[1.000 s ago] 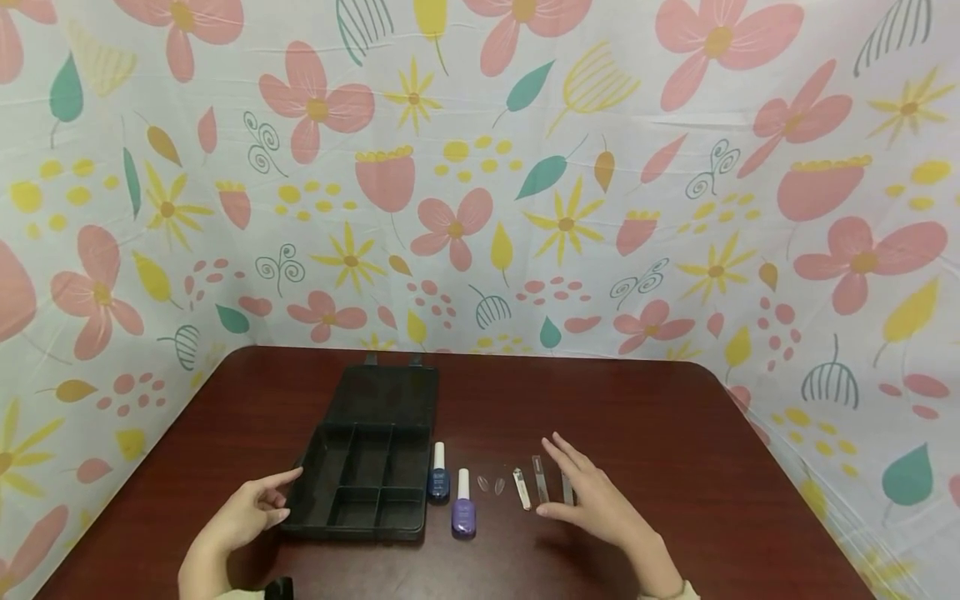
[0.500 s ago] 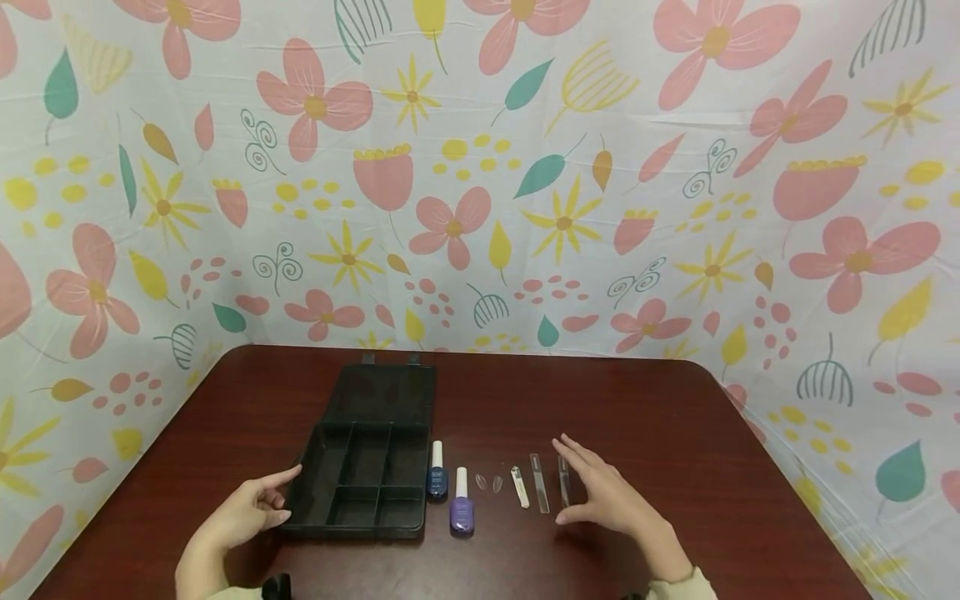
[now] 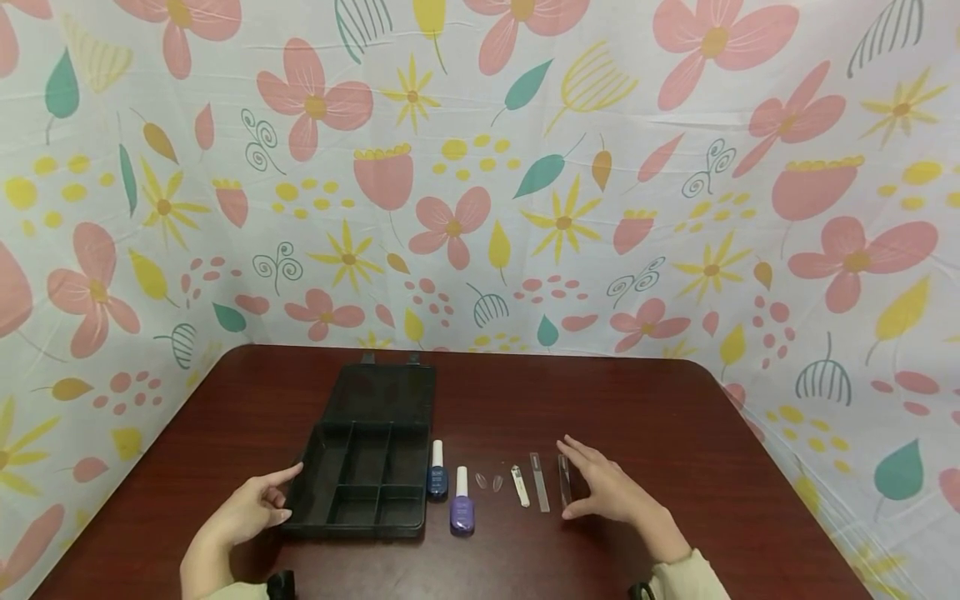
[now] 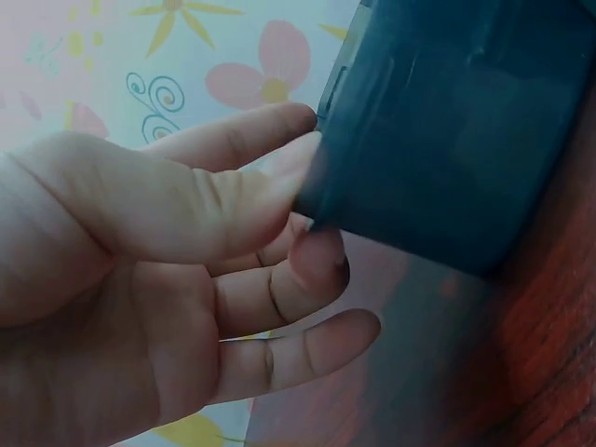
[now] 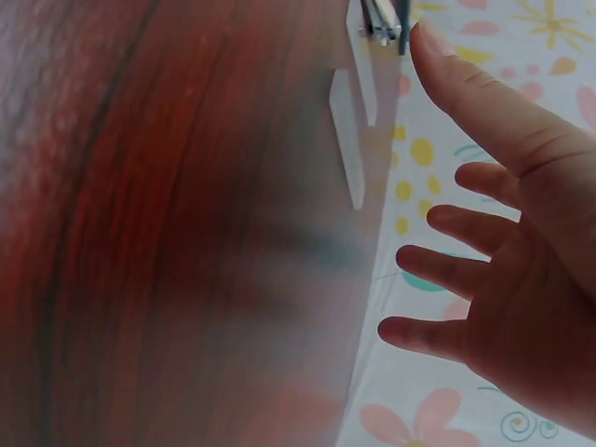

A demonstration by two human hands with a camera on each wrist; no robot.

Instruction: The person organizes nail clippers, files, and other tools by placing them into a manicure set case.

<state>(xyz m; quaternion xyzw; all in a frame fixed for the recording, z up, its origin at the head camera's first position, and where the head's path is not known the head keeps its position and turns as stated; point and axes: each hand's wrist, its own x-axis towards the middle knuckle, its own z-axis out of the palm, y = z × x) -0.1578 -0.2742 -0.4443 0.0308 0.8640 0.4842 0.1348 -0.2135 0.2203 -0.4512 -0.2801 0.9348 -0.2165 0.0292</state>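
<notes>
Rightward has gone my right hand point(image 3: 607, 487) over the last second, uncovering the outer strip point(image 3: 564, 479), which lies on the table in the gap by my thumb; my left hand point(image 3: 243, 517) has stayed put. I judge this to be the step of reaching for that strip; the next move calls for bringing thumb and fingers together on it.

White flowered cloth point(image 3: 457, 125) hangs around me, and the table point(image 3: 637, 408) is dark, glossy red-brown. My left hand pinches the side of the open black box point(image 3: 352, 531). My right hand is loosely spread, holding nothing. Right of the box are a purple bottle point(image 3: 462, 515), a blue bottle point(image 3: 437, 482), the inner strip point(image 3: 539, 483), the clipper point(image 3: 521, 486) and two clear nail-shaped pieces point(image 3: 497, 483).
</notes>
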